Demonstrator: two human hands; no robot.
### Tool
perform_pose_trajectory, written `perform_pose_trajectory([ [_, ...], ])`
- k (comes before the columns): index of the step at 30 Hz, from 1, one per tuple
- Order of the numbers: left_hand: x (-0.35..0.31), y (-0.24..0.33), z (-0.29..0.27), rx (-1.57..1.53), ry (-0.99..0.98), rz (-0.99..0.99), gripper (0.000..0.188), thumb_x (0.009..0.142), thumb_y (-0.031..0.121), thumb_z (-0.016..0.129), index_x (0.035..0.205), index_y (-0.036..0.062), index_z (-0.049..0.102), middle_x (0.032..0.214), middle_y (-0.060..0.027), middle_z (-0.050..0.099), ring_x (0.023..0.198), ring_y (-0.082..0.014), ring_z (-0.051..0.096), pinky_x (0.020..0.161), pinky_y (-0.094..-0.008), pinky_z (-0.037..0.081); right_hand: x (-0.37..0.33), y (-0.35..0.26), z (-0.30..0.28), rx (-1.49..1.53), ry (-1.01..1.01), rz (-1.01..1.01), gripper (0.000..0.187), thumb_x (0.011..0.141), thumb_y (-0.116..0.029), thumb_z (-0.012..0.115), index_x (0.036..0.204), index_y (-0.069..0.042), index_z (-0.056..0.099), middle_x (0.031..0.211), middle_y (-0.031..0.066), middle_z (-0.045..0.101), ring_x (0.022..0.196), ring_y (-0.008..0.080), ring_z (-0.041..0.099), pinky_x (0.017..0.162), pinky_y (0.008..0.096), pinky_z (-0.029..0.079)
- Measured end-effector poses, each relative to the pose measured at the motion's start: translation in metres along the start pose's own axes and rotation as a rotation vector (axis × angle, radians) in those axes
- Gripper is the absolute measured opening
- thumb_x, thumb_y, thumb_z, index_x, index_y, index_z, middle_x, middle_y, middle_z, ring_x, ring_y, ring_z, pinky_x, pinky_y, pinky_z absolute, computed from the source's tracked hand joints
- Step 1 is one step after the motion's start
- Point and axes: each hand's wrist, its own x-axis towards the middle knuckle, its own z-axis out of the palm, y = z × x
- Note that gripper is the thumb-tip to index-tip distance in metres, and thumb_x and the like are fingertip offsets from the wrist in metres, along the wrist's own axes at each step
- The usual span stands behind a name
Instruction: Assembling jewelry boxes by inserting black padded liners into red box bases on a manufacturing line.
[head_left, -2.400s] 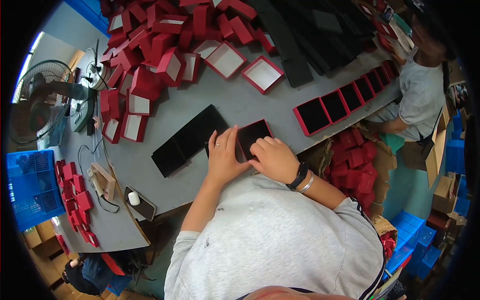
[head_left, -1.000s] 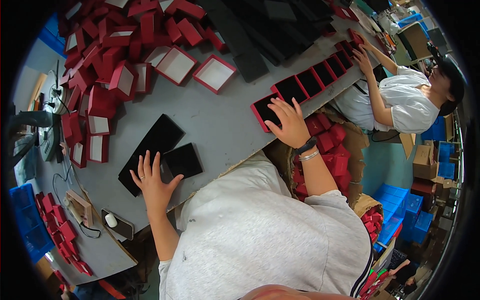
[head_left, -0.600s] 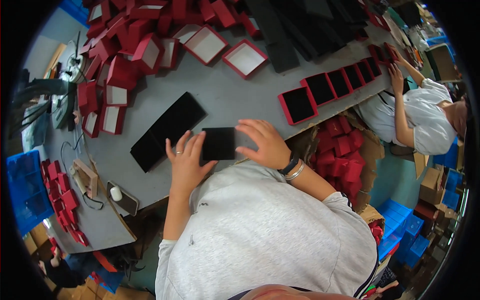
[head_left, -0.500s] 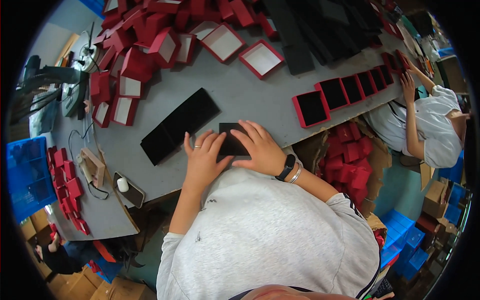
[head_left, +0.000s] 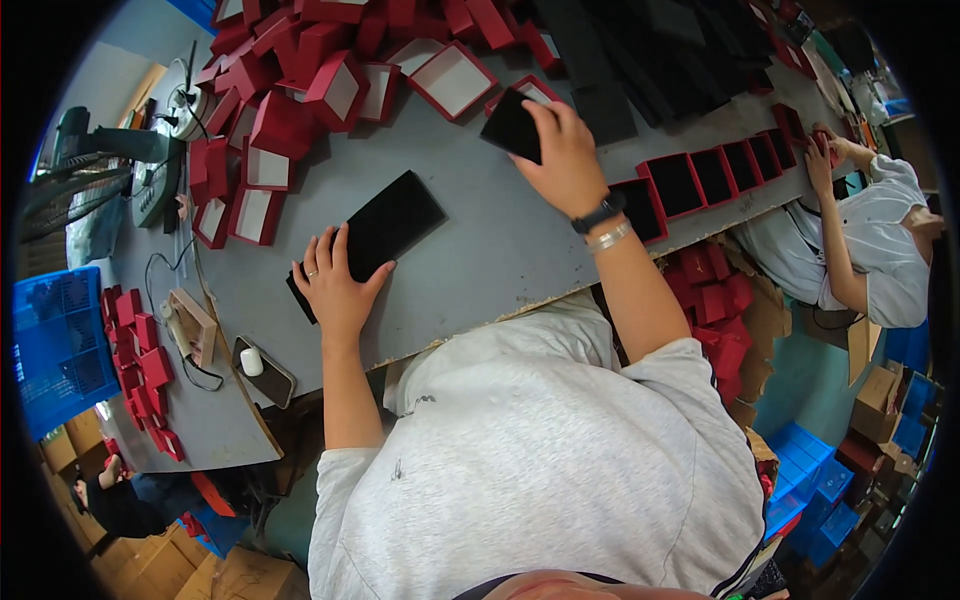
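Note:
My right hand (head_left: 570,168) holds a black square foam-like pad (head_left: 510,124) by its right edge, raised over the table. Just behind the pad is a red open box with a white inside (head_left: 541,88), partly hidden by it. My left hand (head_left: 338,286) lies with fingers spread on the near end of a long black strip (head_left: 398,218), which rests slantwise on the grey table. A row of red boxes with black insides (head_left: 672,186) runs along the right edge. My right forearm and wrist cover part of the nearest box in that row.
Red boxes (head_left: 290,125) are heaped at the far left, and black sheets (head_left: 665,55) at the far right. A phone (head_left: 270,380) and a fan (head_left: 150,180) stand on the left. A co-worker (head_left: 870,230) handles a red box on the right, above a carton of red pieces (head_left: 715,300).
My right hand has moved far and right from the table's near edge, carrying the black pad. My left hand has shifted left, off the pad's side and onto the black strip.

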Motion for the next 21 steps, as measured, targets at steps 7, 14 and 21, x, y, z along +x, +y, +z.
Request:
perform_pose_trajectory([
  [7,-0.004,0.038,-0.015,-0.216,0.059,0.129,0.109,0.067,0.050,0.089,0.154,0.0086,0.036,0.159,-0.0206,0.031,0.146,-0.0392,0.033,0.121,-0.0567,0.021,-0.039,-0.052,-0.008,0.122,-0.407,0.017,0.046,0.085,-0.029,0.072,0.124,-0.009,0.059,0.100,0.0147,0.070,0.098,0.0343,0.067,0.104,0.0471,0.042],
  [14,-0.025,0.123,0.014,-0.574,-0.177,0.387,0.130,0.058,0.055,0.092,0.155,-0.0006,0.025,0.155,-0.0329,0.030,0.145,-0.0453,0.032,0.118,-0.0624,0.022,-0.068,-0.074,-0.065,0.657,-0.505,0.216,0.078,0.087,-0.047,0.075,0.144,-0.002,0.046,0.128,0.0219,0.057,0.117,0.0366,0.059,0.101,0.0414,0.046],
  [21,-0.006,0.140,0.019,-0.698,-0.194,0.514,0.130,0.057,0.048,0.092,0.158,0.0043,0.023,0.160,-0.0164,0.033,0.150,-0.0324,0.029,0.119,-0.0631,0.018,-0.098,-0.025,-0.074,0.181,-0.500,0.066,0.095,0.081,-0.052,0.079,0.156,-0.012,0.035,0.144,0.0197,0.039,0.131,0.0408,0.043,0.109,0.0471,0.040],
])
